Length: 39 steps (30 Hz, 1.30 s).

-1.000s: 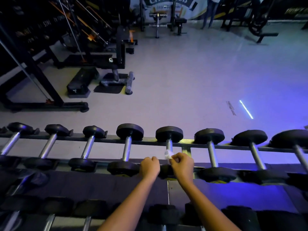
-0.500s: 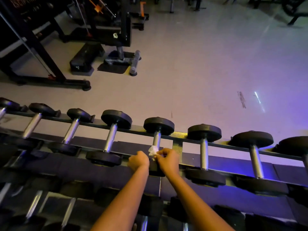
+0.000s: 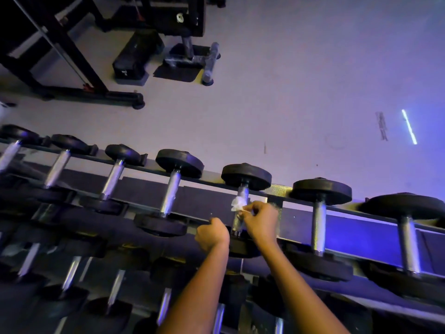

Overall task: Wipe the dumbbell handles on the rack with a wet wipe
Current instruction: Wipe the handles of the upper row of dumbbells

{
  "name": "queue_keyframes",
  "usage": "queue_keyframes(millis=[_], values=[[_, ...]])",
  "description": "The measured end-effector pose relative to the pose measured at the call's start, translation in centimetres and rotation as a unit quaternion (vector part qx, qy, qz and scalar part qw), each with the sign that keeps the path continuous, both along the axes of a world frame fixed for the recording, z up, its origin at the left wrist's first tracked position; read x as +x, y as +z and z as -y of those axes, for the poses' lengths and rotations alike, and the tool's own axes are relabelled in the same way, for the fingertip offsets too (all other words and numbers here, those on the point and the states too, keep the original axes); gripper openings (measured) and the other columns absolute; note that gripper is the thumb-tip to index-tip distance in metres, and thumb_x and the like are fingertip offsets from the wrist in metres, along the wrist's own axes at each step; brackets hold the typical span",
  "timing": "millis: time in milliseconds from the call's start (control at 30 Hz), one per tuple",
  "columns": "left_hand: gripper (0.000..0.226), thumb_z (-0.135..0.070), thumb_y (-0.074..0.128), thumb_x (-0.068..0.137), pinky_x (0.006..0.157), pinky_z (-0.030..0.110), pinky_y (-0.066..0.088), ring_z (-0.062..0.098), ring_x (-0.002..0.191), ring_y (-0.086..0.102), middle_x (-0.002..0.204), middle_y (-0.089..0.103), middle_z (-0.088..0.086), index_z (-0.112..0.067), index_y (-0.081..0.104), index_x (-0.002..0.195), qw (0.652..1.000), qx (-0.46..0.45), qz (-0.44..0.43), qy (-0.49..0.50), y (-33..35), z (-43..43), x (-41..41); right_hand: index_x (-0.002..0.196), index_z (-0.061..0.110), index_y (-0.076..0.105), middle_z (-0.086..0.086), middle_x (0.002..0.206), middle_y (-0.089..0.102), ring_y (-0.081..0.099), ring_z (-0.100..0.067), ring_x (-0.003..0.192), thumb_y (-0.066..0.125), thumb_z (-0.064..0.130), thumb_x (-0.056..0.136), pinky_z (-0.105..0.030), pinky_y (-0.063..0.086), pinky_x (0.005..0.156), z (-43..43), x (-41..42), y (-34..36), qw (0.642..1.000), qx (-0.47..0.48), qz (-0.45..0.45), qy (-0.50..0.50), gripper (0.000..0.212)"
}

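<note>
A row of black dumbbells with chrome handles lies across the top tier of the rack. My right hand pinches a small white wet wipe against the handle of the middle dumbbell. Left of that handle, my left hand is curled into a fist by the dumbbell's near head; nothing shows in its grip. The near head is mostly hidden behind both hands.
Neighbouring dumbbells sit close on both sides, one to the left and one to the right. A lower tier of dumbbells runs beneath my arms. Beyond the rack lies grey floor with a black machine frame at the far left.
The wipe has moved up the handle away from the near head. My left hand has drawn apart from the right and dropped lower. The view has tilted downward and rolled.
</note>
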<state>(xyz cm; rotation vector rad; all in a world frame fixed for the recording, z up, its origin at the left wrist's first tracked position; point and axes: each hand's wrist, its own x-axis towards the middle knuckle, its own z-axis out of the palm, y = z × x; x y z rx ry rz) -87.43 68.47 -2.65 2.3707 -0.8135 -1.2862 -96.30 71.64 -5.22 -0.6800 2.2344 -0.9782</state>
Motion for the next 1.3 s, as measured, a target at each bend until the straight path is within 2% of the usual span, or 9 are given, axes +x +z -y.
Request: queue_keyframes(millis=[167, 267, 400, 567, 767, 900, 1033, 1167, 1300], values=[[0.04, -0.018, 0.048, 0.092, 0.078, 0.041, 0.044, 0.045, 0.108, 0.057, 0.123, 0.057, 0.031, 0.011, 0.06, 0.117, 1.0, 0.004, -0.005, -0.007, 0.0, 0.0, 0.1, 0.069, 0.013, 0.074, 0.003, 0.061, 0.063, 0.059, -0.014, 0.064, 0.077, 0.009, 0.071, -0.028, 0.047, 0.062, -2.4, 1.7, -0.1, 0.998, 0.045, 0.05, 0.004, 0.006], [0.04, -0.019, 0.048, 0.091, 0.077, 0.041, 0.046, 0.045, 0.106, 0.058, 0.121, 0.059, 0.03, 0.01, 0.061, 0.115, 1.0, 0.006, -0.01, -0.005, 0.0, 0.0, 0.2, 0.077, 0.012, 0.076, -0.002, 0.071, 0.069, 0.06, -0.012, 0.064, 0.077, 0.01, 0.074, -0.021, 0.045, 0.059, -0.4, 0.8, 0.4, 0.998, 0.004, 0.043, -0.054, 0.004], [0.04, -0.022, 0.049, 0.091, 0.077, 0.04, 0.048, 0.043, 0.103, 0.061, 0.118, 0.061, 0.028, 0.008, 0.062, 0.114, 1.0, 0.002, -0.015, -0.002, 0.2, -0.1, 0.2, 0.079, 0.011, 0.075, -0.002, 0.075, 0.068, 0.06, -0.012, 0.07, 0.074, 0.011, 0.078, -0.024, 0.047, 0.067, 3.5, -1.2, 1.5, 0.994, -0.052, 0.029, -0.094, 0.001], [0.039, -0.023, 0.049, 0.091, 0.074, 0.039, 0.046, 0.042, 0.1, 0.061, 0.117, 0.062, 0.026, 0.008, 0.063, 0.111, 1.0, 0.001, -0.024, -0.005, 0.2, -0.3, 0.2, 0.073, 0.01, 0.074, -0.004, 0.068, 0.066, 0.054, -0.01, 0.058, 0.074, 0.01, 0.075, -0.02, 0.039, 0.054, 1.7, -0.4, 1.2, 0.998, -0.007, 0.007, -0.058, 0.002], [0.041, -0.025, 0.05, 0.089, 0.082, 0.041, 0.047, 0.043, 0.104, 0.059, 0.118, 0.061, 0.028, 0.008, 0.065, 0.11, 1.0, 0.008, -0.009, -0.012, 0.3, -0.1, 0.2, 0.068, 0.013, 0.075, 0.003, 0.062, 0.065, 0.059, -0.011, 0.062, 0.08, 0.009, 0.071, -0.023, 0.045, 0.063, -2.8, 1.7, 0.4, 0.997, 0.048, 0.061, -0.017, 0.007], [0.04, -0.026, 0.051, 0.089, 0.078, 0.039, 0.048, 0.041, 0.101, 0.061, 0.114, 0.063, 0.026, 0.007, 0.066, 0.107, 1.0, 0.008, -0.008, -0.009, 0.2, 0.0, 0.0, 0.075, 0.011, 0.076, -0.003, 0.07, 0.07, 0.064, -0.015, 0.067, 0.08, 0.011, 0.073, -0.025, 0.05, 0.068, -0.3, 0.5, 0.6, 0.994, -0.002, 0.066, -0.082, 0.005], [0.038, -0.025, 0.051, 0.09, 0.074, 0.037, 0.048, 0.039, 0.098, 0.062, 0.112, 0.065, 0.023, 0.006, 0.066, 0.106, 1.0, 0.003, -0.012, -0.004, 0.1, -0.1, 0.0, 0.079, 0.009, 0.076, -0.003, 0.072, 0.069, 0.059, -0.01, 0.064, 0.077, 0.012, 0.076, -0.02, 0.042, 0.064, 3.9, -1.8, 1.2, 0.99, -0.053, 0.042, -0.122, 0.004], [0.039, -0.026, 0.051, 0.091, 0.072, 0.036, 0.042, 0.039, 0.101, 0.061, 0.114, 0.064, 0.023, 0.006, 0.065, 0.108, 1.0, 0.003, -0.005, -0.012, 0.1, -0.1, 0.1, 0.079, 0.01, 0.076, -0.004, 0.071, 0.069, 0.057, -0.01, 0.062, 0.079, 0.013, 0.074, -0.023, 0.044, 0.064, 3.2, -1.5, 1.1, 0.995, -0.029, 0.028, -0.09, 0.006], [0.04, -0.028, 0.051, 0.09, 0.081, 0.039, 0.047, 0.04, 0.103, 0.061, 0.114, 0.064, 0.024, 0.005, 0.066, 0.107, 1.0, 0.007, 0.01, -0.022, 0.2, -0.1, 0.1, 0.075, 0.011, 0.076, -0.005, 0.073, 0.071, 0.062, -0.015, 0.068, 0.08, 0.011, 0.071, -0.027, 0.05, 0.066, -0.9, 0.7, 0.4, 0.997, 0.054, 0.049, -0.009, 0.005]])
